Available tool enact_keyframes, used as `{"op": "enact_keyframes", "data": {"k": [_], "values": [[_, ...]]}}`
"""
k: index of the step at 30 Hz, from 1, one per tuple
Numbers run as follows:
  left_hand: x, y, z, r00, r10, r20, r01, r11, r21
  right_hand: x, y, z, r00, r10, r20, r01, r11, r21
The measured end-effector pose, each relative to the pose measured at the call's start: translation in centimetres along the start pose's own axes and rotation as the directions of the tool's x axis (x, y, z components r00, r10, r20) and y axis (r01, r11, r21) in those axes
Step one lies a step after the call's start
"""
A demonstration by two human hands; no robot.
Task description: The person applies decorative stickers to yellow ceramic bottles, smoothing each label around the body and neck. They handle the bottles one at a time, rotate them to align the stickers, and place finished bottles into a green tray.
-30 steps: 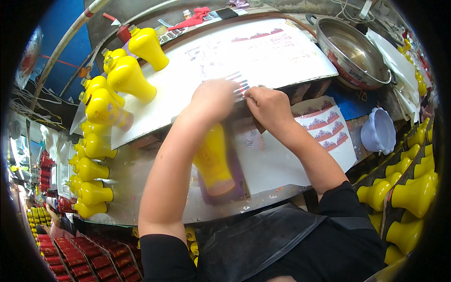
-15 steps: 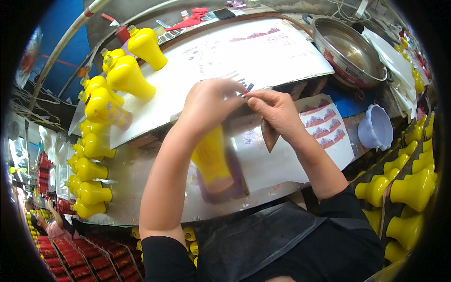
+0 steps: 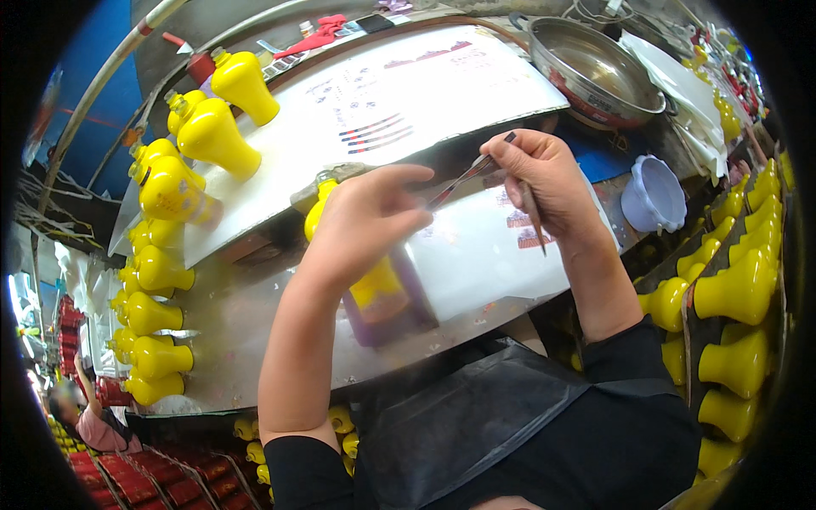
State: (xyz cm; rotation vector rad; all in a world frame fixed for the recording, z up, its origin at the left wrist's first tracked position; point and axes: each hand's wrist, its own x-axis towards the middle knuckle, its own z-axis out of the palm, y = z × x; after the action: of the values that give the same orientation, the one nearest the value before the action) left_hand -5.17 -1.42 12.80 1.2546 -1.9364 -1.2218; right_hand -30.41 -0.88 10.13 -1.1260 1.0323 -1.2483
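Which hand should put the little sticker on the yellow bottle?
Probably the right hand: it grips the tweezers, whose tip sits by the left hand, which rests on the yellow bottle.

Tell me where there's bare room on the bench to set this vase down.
Bare metal bench lies between the left hand and the row of yellow vases at far left. The white sheet under the right hand is partly free. The right edge is crowded.
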Motion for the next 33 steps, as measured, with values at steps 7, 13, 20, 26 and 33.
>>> {"op": "enact_keyframes", "data": {"k": [7, 13, 20, 26, 33], "values": [[-0.8, 0.1, 1.9, 0.999, -0.028, 0.046, 0.032, 0.995, -0.09, -2.2, -0.6, -4.9, 0.995, 0.013, -0.094, -0.008, 0.998, 0.058], [0.3, -0.9, 4.7, 0.992, -0.005, 0.127, 0.041, 0.96, -0.276, -3.2, -0.3, -8.6, 0.976, 0.006, -0.216, -0.01, 1.0, -0.018], [-1.9, -4.6, 13.5, 0.919, 0.133, 0.372, -0.337, 0.755, 0.562, -5.4, 0.7, -15.0, 0.887, -0.042, -0.461, -0.036, 0.986, -0.161], [-4.3, -7.3, 17.8, 0.935, 0.171, 0.311, -0.346, 0.625, 0.7, -6.9, 0.5, -21.0, 0.593, -0.389, -0.705, -0.153, 0.805, -0.574], [-5.4, -8.5, 17.7, 0.933, 0.277, 0.229, -0.354, 0.596, 0.721, -7.0, 1.3, -26.5, 0.346, -0.694, -0.632, -0.615, 0.341, -0.711]]}}
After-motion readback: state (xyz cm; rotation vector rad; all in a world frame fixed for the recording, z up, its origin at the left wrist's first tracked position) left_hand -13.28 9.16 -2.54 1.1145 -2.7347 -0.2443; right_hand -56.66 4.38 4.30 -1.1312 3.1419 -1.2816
